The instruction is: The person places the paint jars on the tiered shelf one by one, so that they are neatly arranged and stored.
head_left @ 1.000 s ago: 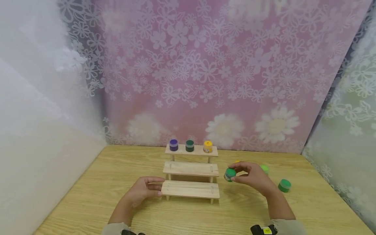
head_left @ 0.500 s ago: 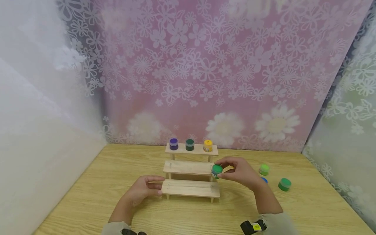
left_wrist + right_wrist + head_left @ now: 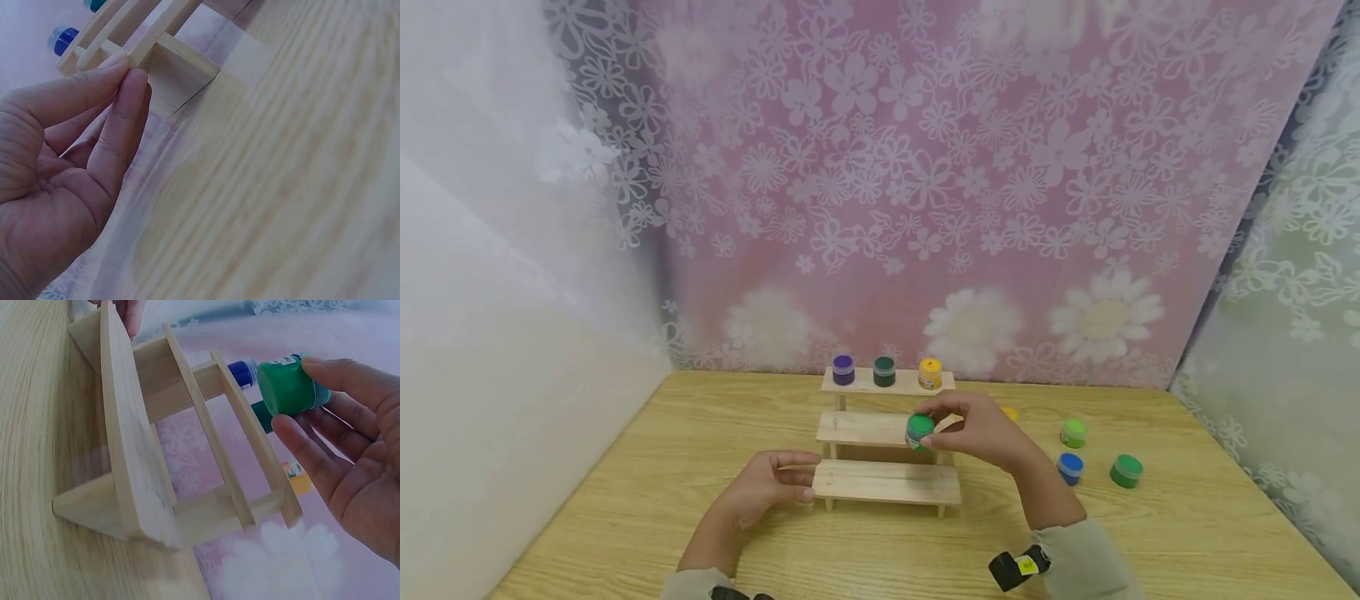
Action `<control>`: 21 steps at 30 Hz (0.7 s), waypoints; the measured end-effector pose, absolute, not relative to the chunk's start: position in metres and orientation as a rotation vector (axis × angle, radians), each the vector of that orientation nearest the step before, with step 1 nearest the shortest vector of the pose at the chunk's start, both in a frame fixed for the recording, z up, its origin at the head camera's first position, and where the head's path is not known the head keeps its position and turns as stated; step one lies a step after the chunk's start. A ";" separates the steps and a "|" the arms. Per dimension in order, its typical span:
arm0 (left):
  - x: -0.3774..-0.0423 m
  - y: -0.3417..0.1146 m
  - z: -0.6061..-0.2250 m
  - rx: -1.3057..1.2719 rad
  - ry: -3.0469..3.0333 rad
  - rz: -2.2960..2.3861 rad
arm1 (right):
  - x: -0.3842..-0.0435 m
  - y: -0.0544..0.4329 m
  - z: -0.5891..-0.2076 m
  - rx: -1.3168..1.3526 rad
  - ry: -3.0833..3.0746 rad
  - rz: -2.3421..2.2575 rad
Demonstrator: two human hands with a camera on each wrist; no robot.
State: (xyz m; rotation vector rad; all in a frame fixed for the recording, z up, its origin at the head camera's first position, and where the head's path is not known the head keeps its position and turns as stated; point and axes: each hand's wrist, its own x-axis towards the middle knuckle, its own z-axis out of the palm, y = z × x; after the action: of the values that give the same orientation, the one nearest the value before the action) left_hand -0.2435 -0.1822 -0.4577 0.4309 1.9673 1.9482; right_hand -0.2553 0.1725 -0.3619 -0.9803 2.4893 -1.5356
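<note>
My right hand [image 3: 981,429] pinches a green paint jar [image 3: 919,432] between thumb and fingers, over the right part of the middle step of a three-step wooden rack [image 3: 887,485]. In the right wrist view the jar's smooth base [image 3: 273,390] faces the camera. My left hand [image 3: 767,487] grips the left end of the rack's lowest step; the left wrist view has thumb and fingertips pinched on its corner. Along the top step stand a purple jar [image 3: 843,370], a dark green jar [image 3: 884,372] and a yellow jar [image 3: 930,374].
On the table right of the rack stand a light green jar [image 3: 1073,432], a blue jar [image 3: 1071,468] and another green jar [image 3: 1127,471]. A yellow jar [image 3: 1011,414] is partly hidden behind my right hand. A flowered backdrop [image 3: 880,208] closes off the back.
My right hand has carried the green jar leftward from beside the rack to over its middle step, uncovering the blue jar. My left hand stays on the rack.
</note>
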 end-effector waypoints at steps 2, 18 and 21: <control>-0.243 -0.182 -0.458 0.425 1.969 1.949 | -0.257 0.167 -0.359 -0.984 2.505 -1.519; -0.245 -0.181 -0.456 0.410 2.003 1.937 | -0.272 0.127 -0.344 -0.988 2.505 -1.516; -0.245 -0.182 -0.457 0.401 2.002 1.931 | -0.276 0.120 -0.347 -0.969 2.489 -1.536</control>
State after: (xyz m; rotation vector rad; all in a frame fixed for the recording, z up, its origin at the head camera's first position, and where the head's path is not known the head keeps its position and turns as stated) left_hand -0.2445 -0.1819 -0.4567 0.4008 2.0019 1.9314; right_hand -0.2761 0.1198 -0.3474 -0.9695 2.4887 -1.5358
